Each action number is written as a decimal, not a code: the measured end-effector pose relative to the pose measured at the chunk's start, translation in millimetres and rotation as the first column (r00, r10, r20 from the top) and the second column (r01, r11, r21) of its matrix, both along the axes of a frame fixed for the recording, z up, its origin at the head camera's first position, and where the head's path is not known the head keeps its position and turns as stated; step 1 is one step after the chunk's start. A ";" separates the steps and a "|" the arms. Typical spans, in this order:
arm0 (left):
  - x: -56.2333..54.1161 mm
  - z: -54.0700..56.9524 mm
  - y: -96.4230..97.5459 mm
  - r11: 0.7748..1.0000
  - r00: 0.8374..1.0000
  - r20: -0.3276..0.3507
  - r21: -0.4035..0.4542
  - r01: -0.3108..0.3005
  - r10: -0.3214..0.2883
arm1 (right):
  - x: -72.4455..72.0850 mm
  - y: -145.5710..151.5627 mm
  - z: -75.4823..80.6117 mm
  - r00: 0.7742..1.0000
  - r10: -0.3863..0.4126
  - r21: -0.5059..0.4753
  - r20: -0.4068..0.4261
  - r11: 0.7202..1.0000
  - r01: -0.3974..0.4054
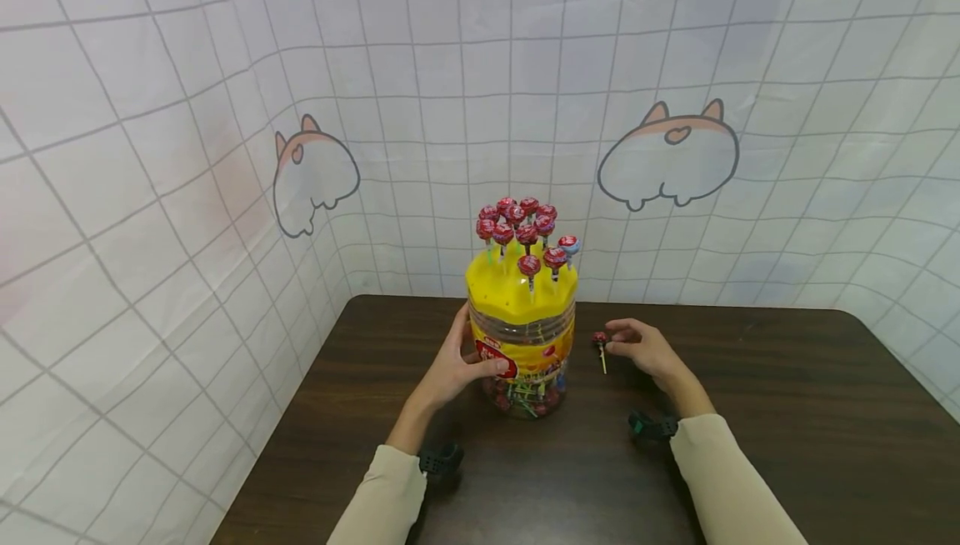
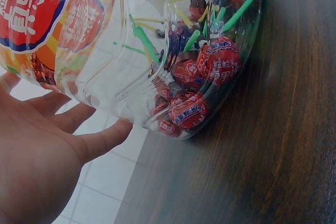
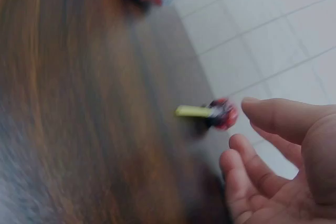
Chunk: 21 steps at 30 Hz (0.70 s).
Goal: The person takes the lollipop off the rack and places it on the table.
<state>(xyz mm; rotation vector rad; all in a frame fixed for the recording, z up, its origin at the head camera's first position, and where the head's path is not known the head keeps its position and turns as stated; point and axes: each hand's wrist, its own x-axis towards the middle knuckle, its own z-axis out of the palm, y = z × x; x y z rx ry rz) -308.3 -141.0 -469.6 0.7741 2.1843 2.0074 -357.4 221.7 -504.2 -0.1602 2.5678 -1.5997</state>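
A clear plastic lollipop jar (image 1: 536,353) with a yellow lid (image 1: 495,291) stands upright on the dark table. Several red-wrapped lollipops (image 1: 527,235) stick up out of the lid. My left hand (image 1: 450,374) holds the jar's left side, thumb across the front label; its fingers (image 2: 105,140) lie along the wall in the left wrist view. More wrapped lollipops (image 2: 220,61) fill the jar's bottom. Right of the jar is a loose red lollipop (image 3: 224,114) with a yellow stick. My right hand (image 1: 645,352) is beside it, thumb and fingers apart, with nothing between them.
The dark wooden table (image 1: 540,478) ends at the back against a white grid-patterned cloth (image 1: 420,53) with cartoon animal drawings. Cloth also hangs along the left side. Black bands (image 1: 441,459) are on both wrists.
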 end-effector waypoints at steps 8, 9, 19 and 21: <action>1.2 1.4 1.2 1.000 1.000 -0.007 -0.006 -0.010 0.010 | 21.2 -15.1 52.3 0.990 0.021 -0.082 -0.138 0.996 -0.032; 1.3 1.4 1.1 1.000 1.000 -0.007 -0.006 -0.011 0.011 | 24.7 -19.3 63.2 0.985 0.023 -0.089 -0.170 0.995 -0.039; 0.7 0.3 0.4 1.000 1.000 -0.001 -0.008 -0.013 0.013 | 54.3 -59.0 148.3 0.875 0.050 -0.200 -0.481 0.966 -0.165; 1.0 0.1 0.5 1.000 1.000 0.002 -0.010 -0.013 0.013 | 56.5 -64.2 155.9 0.856 0.044 -0.205 -0.516 0.963 -0.173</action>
